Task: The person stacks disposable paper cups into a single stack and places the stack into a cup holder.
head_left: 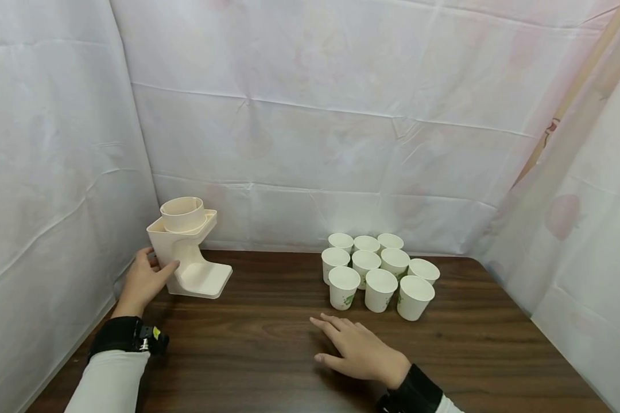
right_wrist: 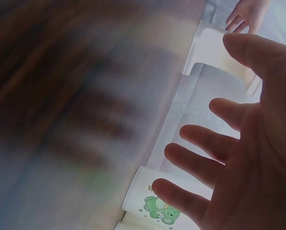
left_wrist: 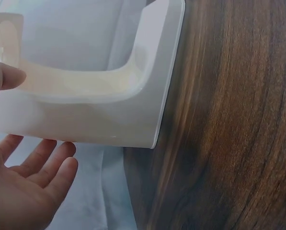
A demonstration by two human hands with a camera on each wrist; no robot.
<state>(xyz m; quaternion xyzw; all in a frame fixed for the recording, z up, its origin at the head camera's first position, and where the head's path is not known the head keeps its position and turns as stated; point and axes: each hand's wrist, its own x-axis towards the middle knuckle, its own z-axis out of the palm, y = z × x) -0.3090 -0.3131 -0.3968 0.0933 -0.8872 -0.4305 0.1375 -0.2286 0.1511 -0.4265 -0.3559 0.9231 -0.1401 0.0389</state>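
A cream plastic stand (head_left: 181, 258) with a round ring (head_left: 182, 214) on top and a flat foot stands upright at the left of the table. My left hand (head_left: 143, 279) is at its left side, fingers spread and loosely bent. In the left wrist view the thumb (left_wrist: 8, 76) lies over the stand's side and the fingertips (left_wrist: 66, 151) reach its lower edge in the picture; firm contact cannot be made out. My right hand (head_left: 361, 351) hovers with fingers extended over the table, holding nothing, in front of several white paper cups (head_left: 365, 261) standing upright in rows.
The dark wood table (head_left: 268, 344) runs up to a pale cloth wall (head_left: 310, 149) behind, with more cloth at the left and right. A green bear print shows on one cup (right_wrist: 140, 184) in the right wrist view. A wooden pole (head_left: 573, 97) leans at the right.
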